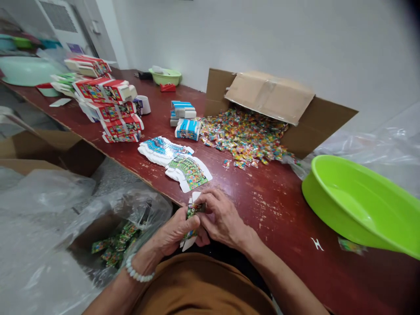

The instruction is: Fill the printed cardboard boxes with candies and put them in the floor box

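Observation:
Both my hands meet at the table's near edge around a small green printed paperboard carton (193, 212), partly folded, with white flaps showing. My left hand (175, 232), with a white bead bracelet (136, 269) at its wrist, grips the carton from the left. My right hand (221, 218) pinches it from the right. My fingers hide much of the carton. Just beyond my hands lie flat die-cut carton blanks, green ones (190, 173) overlapping blue ones (162, 151).
A cardboard box (269, 98) lies tipped, spilling several colourful wrapped sweets (244, 138) onto the red-brown table (262, 192). Stacks of red cartons (110, 105) stand at the left. A lime-green basin (357, 205) sits right. Below the table edge, a plastic-lined box (114, 245) holds green packets.

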The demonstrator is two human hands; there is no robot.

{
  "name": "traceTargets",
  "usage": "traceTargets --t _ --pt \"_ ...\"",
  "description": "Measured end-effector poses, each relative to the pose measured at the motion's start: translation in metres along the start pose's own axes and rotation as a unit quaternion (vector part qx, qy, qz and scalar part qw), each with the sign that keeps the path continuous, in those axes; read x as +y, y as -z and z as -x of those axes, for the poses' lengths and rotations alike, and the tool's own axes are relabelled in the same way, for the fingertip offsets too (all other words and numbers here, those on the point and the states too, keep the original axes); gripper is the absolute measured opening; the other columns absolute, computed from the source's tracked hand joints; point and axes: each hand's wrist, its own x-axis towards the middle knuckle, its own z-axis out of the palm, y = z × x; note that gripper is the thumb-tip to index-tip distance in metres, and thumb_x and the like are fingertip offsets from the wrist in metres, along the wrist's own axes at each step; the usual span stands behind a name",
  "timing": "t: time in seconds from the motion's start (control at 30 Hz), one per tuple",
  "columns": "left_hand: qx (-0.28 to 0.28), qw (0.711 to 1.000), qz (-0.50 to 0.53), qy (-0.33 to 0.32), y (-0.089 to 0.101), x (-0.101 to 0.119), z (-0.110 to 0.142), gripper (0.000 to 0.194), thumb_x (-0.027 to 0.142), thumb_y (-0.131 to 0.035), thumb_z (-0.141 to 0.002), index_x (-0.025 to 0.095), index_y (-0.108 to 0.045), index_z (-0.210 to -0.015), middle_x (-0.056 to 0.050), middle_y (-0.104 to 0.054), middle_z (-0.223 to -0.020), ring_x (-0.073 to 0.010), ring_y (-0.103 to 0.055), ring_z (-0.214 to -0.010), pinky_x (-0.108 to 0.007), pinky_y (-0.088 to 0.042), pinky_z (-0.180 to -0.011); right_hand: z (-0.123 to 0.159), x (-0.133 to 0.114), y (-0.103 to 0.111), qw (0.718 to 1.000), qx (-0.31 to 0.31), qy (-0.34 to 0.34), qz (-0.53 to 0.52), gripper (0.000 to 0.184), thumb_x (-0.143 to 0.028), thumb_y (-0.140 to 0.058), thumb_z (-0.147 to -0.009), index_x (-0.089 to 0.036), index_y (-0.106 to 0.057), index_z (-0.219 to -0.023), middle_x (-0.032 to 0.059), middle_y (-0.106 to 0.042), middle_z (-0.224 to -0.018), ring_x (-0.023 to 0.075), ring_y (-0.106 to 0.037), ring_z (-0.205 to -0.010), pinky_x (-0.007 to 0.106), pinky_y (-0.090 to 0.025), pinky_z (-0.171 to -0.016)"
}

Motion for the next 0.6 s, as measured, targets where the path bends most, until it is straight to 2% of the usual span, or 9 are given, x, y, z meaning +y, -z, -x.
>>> traceTargets --t 0.1,0.2,0.33,0.4,0.47,0.53,0.6 --pt "-0.009 1.0 -0.001 0.027 -0.001 0.0 -0.002 0.066 0.067 -0.086 -0.058 0.011 -0.068 -0.089 -0.008 -0.072 -0.062 -0.0176 -0.064 -0.054 -0.026 -0.051 -0.054 0.0 -0.003 0.007 0.998 -0.032 -0.045 -0.013 0.016 -0.008 -0.06 -0.081 -0.02 -0.062 -0.091 0.0045 -0.065 -0.094 0.0167 -0.06 -0.082 0.027 -0.047 -0.07" --pt "-0.016 0.998 0.007 0.058 -0.001 0.002 -0.003 0.068 0.067 -0.087 -0.057 0.013 -0.066 -0.091 -0.007 -0.071 -0.065 -0.0173 -0.066 -0.052 -0.024 -0.051 -0.051 0.002 -0.004 0.016 0.995 -0.048 -0.073 -0.043 0.016 -0.005 -0.061 -0.079 -0.021 -0.061 -0.086 -0.0004 -0.064 -0.082 0.0134 -0.058 -0.073 0.024 -0.043 -0.066" --pt "-0.031 0.995 -0.019 0.09 -0.003 0.007 -0.002 0.068 0.066 -0.087 -0.055 0.013 -0.066 -0.091 -0.003 -0.069 -0.066 -0.0151 -0.064 -0.047 -0.023 -0.049 -0.046 0.005 0.0 0.028 0.969 -0.179 -0.124 -0.119 0.02 -0.008 -0.064 -0.08 -0.022 -0.057 -0.092 -0.0046 -0.062 -0.072 0.011 -0.053 -0.063 0.022 -0.038 -0.058" --pt "-0.041 0.992 -0.052 0.103 -0.005 0.008 -0.001 0.057 0.058 -0.087 -0.057 0.013 -0.066 -0.084 -0.002 -0.066 -0.062 -0.0135 -0.062 -0.045 -0.021 -0.049 -0.045 0.005 0.005 0.03 0.951 -0.242 -0.132 -0.141 0.026 -0.013 -0.068 -0.079 -0.022 -0.054 -0.1 -0.0041 -0.064 -0.075 0.0117 -0.054 -0.063 0.021 -0.037 -0.056" --pt "-0.047 0.989 -0.08 0.119 -0.009 0.008 -0.002 0.043 0.044 -0.086 -0.06 0.014 -0.066 -0.082 0.0 -0.065 -0.058 -0.0128 -0.06 -0.042 -0.021 -0.048 -0.044 0.007 0.01 0.029 0.942 -0.269 -0.128 -0.155 0.033 -0.02 -0.072 -0.079 -0.022 -0.051 -0.104 -0.0028 -0.064 -0.08 0.0123 -0.055 -0.065 0.022 -0.037 -0.055" --pt "-0.041 0.986 -0.091 0.135 -0.011 0.007 -0.003 0.033 0.031 -0.082 -0.059 0.015 -0.066 -0.083 0.003 -0.062 -0.054 -0.0121 -0.057 -0.039 -0.021 -0.047 -0.041 0.009 0.015 0.024 0.937 -0.273 -0.126 -0.18 0.035 -0.023 -0.074 -0.078 -0.022 -0.051 -0.104 -0.0028 -0.064 -0.081 0.0121 -0.054 -0.064 0.022 -0.036 -0.054" --pt "-0.025 0.986 -0.1 0.129 -0.01 0.007 -0.004 0.028 0.02 -0.078 -0.055 0.015 -0.065 -0.08 0.004 -0.059 -0.054 -0.0102 -0.053 -0.038 -0.02 -0.044 -0.038 0.011 0.018 0.018 0.938 -0.25 -0.128 -0.204 0.031 -0.022 -0.073 -0.079 -0.022 -0.054 -0.103 -0.0037 -0.063 -0.078 0.0113 -0.052 -0.062 0.021 -0.036 -0.053"
